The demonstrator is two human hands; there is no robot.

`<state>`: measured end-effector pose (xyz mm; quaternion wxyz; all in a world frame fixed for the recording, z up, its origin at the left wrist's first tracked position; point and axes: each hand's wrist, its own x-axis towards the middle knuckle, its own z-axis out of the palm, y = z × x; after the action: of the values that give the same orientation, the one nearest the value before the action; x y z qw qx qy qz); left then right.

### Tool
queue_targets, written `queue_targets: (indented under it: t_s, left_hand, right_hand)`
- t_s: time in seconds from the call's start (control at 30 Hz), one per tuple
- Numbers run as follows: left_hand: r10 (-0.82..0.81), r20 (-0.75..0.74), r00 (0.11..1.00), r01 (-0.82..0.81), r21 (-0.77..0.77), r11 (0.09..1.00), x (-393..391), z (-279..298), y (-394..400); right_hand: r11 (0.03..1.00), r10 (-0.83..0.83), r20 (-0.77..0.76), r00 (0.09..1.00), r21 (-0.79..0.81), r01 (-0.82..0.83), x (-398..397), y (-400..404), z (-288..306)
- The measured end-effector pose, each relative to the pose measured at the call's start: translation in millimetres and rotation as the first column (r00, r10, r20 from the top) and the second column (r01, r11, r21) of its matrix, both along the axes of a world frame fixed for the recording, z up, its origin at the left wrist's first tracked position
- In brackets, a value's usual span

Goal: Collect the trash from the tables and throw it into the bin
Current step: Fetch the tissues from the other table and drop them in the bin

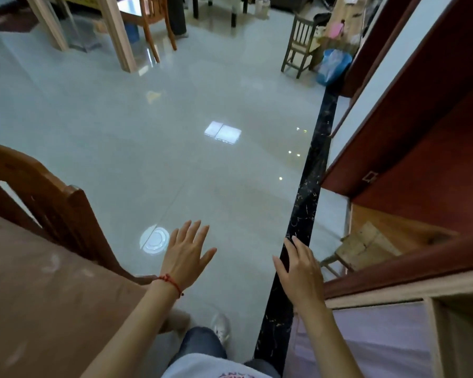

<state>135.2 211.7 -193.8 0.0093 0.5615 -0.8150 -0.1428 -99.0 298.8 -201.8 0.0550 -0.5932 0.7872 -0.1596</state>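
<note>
My left hand (187, 251) hangs over the glossy floor with its fingers spread and nothing in it; a red string circles the wrist. My right hand (301, 271) is also empty, fingers apart, above the black marble strip (314, 162). A blue bin lined with a clear bag (332, 66) stands far ahead on the right, by the wall. A brown table (33, 290) fills the lower left corner; its top shows only faint smears. No trash is visible near my hands.
A dark wooden chair (47, 197) stands at the brown table. Red-brown door panels (410, 148) line the right side, with a small wooden stool (366, 246) beyond. Further off are a light table's legs (118, 31), an orange chair (156, 20) and a small dark chair (298, 47).
</note>
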Motion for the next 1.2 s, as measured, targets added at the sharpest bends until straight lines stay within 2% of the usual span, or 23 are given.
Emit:
queue_targets:
  t_s: [0.3,0.57,0.87,1.03,1.2]
  left_hand:
    - [0.000,0.002,1.000,0.000,0.023,1.000,-33.7,3.2,-101.5]
    - [0.036,0.004,0.999,-0.036,0.048,0.998,-91.7,-7.6,-201.0]
    - [0.157,0.021,0.987,-0.158,0.063,0.985,-140.6,-0.3,-299.6]
    - [0.241,0.011,0.970,-0.241,0.064,0.968,-138.3,-0.4,-344.2]
    - [0.319,-0.001,0.948,-0.318,0.058,0.946,-118.1,-3.2,-396.9]
  right_hand:
    - [0.999,-0.026,0.036,0.999,0.044,0.024,-30.0,-94.0,0.0]
    - [0.999,0.007,0.037,0.999,0.031,-0.008,-88.6,-202.4,-9.9]
    - [0.985,0.167,-0.031,0.985,0.051,-0.165,-151.4,-346.4,1.8]
    - [0.963,0.261,-0.079,0.962,0.095,-0.254,-152.3,-409.1,5.2]
    - [0.937,0.343,-0.033,0.939,0.083,-0.340,-135.0,-479.2,-0.7]
